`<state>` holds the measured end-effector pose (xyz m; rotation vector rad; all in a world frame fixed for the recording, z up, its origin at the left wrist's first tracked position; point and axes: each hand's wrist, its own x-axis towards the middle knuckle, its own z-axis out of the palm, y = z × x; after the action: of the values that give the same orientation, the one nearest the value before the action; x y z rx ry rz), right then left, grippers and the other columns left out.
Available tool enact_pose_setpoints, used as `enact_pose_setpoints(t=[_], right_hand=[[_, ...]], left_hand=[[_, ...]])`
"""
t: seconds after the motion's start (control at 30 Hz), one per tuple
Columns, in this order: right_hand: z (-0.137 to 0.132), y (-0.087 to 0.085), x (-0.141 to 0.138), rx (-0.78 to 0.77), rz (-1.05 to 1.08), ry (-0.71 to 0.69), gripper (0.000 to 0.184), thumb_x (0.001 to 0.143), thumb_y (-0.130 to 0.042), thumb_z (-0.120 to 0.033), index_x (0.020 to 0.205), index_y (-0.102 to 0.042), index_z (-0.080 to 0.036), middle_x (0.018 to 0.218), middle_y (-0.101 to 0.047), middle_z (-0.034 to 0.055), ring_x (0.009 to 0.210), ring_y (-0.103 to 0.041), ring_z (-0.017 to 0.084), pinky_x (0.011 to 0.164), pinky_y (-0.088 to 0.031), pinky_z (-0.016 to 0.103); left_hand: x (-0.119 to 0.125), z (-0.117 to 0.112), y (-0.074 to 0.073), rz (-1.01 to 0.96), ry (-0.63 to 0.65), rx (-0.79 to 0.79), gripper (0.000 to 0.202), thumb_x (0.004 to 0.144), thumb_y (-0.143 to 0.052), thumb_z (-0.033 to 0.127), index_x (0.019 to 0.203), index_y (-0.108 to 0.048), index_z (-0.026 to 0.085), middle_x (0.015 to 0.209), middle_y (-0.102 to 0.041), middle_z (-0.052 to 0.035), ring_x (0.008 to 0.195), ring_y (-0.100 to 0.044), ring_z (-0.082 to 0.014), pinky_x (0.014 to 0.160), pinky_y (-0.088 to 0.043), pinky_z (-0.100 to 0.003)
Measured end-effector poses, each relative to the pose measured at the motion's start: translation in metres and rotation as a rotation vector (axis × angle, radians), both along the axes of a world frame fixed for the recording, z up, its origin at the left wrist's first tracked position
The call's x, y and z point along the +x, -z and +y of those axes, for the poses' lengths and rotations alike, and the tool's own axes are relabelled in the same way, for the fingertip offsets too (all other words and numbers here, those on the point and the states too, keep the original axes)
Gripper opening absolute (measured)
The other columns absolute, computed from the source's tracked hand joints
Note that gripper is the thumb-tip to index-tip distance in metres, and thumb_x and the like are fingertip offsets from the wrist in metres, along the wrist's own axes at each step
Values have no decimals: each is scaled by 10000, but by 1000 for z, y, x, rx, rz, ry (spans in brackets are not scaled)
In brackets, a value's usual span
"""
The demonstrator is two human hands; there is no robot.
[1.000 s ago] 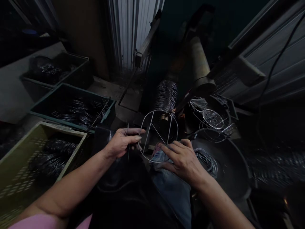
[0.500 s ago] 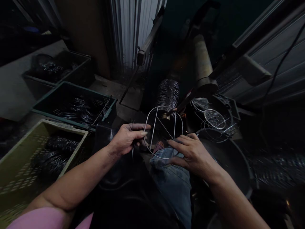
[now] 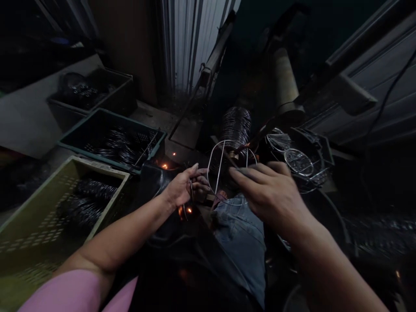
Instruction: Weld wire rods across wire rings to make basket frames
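A round wire frame (image 3: 217,171), a thin ring with straight crossbars, hangs before a brass-coloured metal tip (image 3: 232,155). My right hand (image 3: 271,193) covers its right side, fingers bent over the rim; the thumb and exact grip are hidden. My left hand (image 3: 183,186) is just off the ring's left edge, palm turned up, thumb clear of it. Its fingers curl around dark curved wire pieces (image 3: 191,190). Orange sparks (image 3: 189,210) glow below and left of that hand. Behind the ring is a thick coil-like bundle of dark wire rings (image 3: 236,123).
On the left stand a yellow crate (image 3: 42,208), a green crate (image 3: 81,113) and a dark crate (image 3: 94,99), all holding dark wire parts. Finished-looking wire frames (image 3: 299,162) lie at right above a dark round tub (image 3: 334,216). A machine cylinder (image 3: 285,76) stands behind.
My left thumb and fingers have come off the ring and opened upward. My right hand has moved up over the ring's right side. Sparks have appeared; the view has shifted slightly.
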<state>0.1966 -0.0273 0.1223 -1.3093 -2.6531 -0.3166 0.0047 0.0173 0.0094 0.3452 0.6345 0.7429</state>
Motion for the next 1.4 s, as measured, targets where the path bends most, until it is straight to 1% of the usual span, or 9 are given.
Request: enact_pose_setpoints(t=[0.1,0.2,0.33,0.43,0.53,0.63,0.73,1.23,1.4], right_hand=[[33,4,-37,-51,-165,-101,254,854,-467,-193,1086,-570,-176,962,-654,53,869,-505,209,721,-267,360],[59,10,-61,-139,-313,-152,166,829,-475,-155,833,-636,-195,731,-648,25,807,-508,187,691,-262,337],[50,9,-52,-129,-282,-138,145,791,-501,-148,758,-633,-197,684,-634,26,738,-530,176,671,-281,328],[21,20,-24,-132,24,184,161,805,-491,-201,754,-642,-183,638,-620,35,647,-544,168,628,-314,309],[-5,46,0,-395,672,516,296,827,-478,-359,647,-625,-175,545,-578,10,522,-516,136,523,-342,258],[-16,73,12,-604,1182,658,364,783,-534,-448,566,-586,-160,476,-518,-14,445,-455,103,454,-333,229],[-15,83,15,-625,1402,720,308,704,-643,-435,596,-606,-149,488,-520,-29,441,-436,83,449,-338,210],[34,76,42,-446,1339,763,350,592,-724,-454,713,-697,-127,541,-592,-3,491,-517,123,466,-395,232],[47,65,44,-510,1413,785,349,566,-750,-428,718,-696,-118,567,-622,20,499,-548,143,464,-413,248]], left_hand=[[1,-8,15,-60,3,-34,458,828,-458,477,1003,-612,82,725,-641,-86,637,-626,-168,604,-474,-274],[-5,-16,22,-84,3,-35,520,807,-458,527,1010,-622,78,750,-647,-102,661,-617,-168,628,-467,-271],[-22,-21,20,-87,-17,60,653,760,-447,620,1100,-607,86,920,-651,-144,816,-614,-198,687,-467,-281],[-31,-22,14,-80,-11,179,708,702,-505,642,1135,-599,90,980,-648,-149,904,-599,-229,739,-465,-306],[-29,-22,8,90,37,274,537,638,-702,405,1089,-636,121,886,-685,-103,795,-625,-197,766,-464,-315],[-19,-22,7,289,57,299,382,639,-720,227,1008,-677,139,834,-705,-77,694,-627,-153,721,-481,-291],[-9,-20,7,351,44,291,347,672,-696,244,1003,-678,140,768,-704,-68,607,-611,-131,618,-495,-267],[19,15,-15,399,-58,268,351,632,-712,225,967,-684,125,600,-647,-29,497,-580,-115,507,-502,-258],[25,24,-25,389,-74,263,308,642,-692,196,941,-688,120,577,-628,-17,480,-567,-103,483,-488,-234]])
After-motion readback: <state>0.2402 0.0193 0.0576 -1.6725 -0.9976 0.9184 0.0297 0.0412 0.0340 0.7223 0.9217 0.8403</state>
